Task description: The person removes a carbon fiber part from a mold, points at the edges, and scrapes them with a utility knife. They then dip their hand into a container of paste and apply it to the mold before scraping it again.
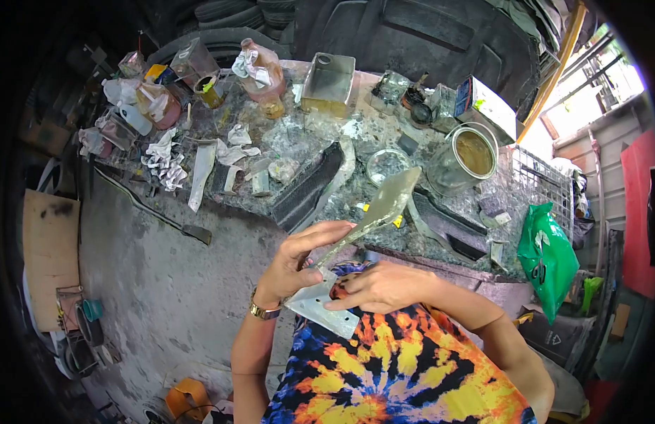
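My left hand (299,261) is closed on the edge of a bent panel (377,208), thumb on the near side and fingers on the far side. The panel's upper part is a thin, greyish-beige sheet with a rough edge, tilted up towards the bench. Its lower part is a pale flange (327,318) with several small dark holes, close to my shirt. My right hand (387,286) lies against this flange, fingers stretched and apart; its thumb is hidden. A watch is on my left wrist.
A cluttered workbench (249,194) stands ahead. On it are a large open can (475,152), a rectangular metal tin (329,83), stained jugs (260,71), crumpled paper (165,162) and black mesh-textured parts (310,185). A green bag (548,261) hangs at the right.
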Action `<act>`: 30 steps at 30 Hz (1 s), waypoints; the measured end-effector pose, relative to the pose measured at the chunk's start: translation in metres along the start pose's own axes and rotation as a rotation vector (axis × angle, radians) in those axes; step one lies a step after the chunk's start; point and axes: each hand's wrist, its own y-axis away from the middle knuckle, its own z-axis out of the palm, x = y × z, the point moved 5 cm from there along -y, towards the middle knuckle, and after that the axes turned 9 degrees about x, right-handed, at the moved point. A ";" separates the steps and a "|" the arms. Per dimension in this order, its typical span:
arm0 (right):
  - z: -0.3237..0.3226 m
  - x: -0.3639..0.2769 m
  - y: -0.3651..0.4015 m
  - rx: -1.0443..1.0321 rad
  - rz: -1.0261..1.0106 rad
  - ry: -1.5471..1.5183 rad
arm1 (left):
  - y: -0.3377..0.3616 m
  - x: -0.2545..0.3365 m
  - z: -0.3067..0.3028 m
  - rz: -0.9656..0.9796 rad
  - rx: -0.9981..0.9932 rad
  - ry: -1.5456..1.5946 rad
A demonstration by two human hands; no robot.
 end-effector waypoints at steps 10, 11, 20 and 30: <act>-0.022 0.042 0.020 0.297 0.231 0.058 | 0.002 0.001 -0.010 -0.054 0.079 0.058; -0.026 0.045 0.024 0.266 0.388 0.054 | 0.004 0.000 -0.011 -0.051 0.067 0.058; -0.017 0.084 0.070 0.580 0.616 -0.212 | 0.029 -0.052 -0.069 -0.154 0.519 0.395; 0.053 0.116 0.137 0.753 0.919 -0.414 | 0.099 -0.129 -0.137 -0.155 0.825 0.874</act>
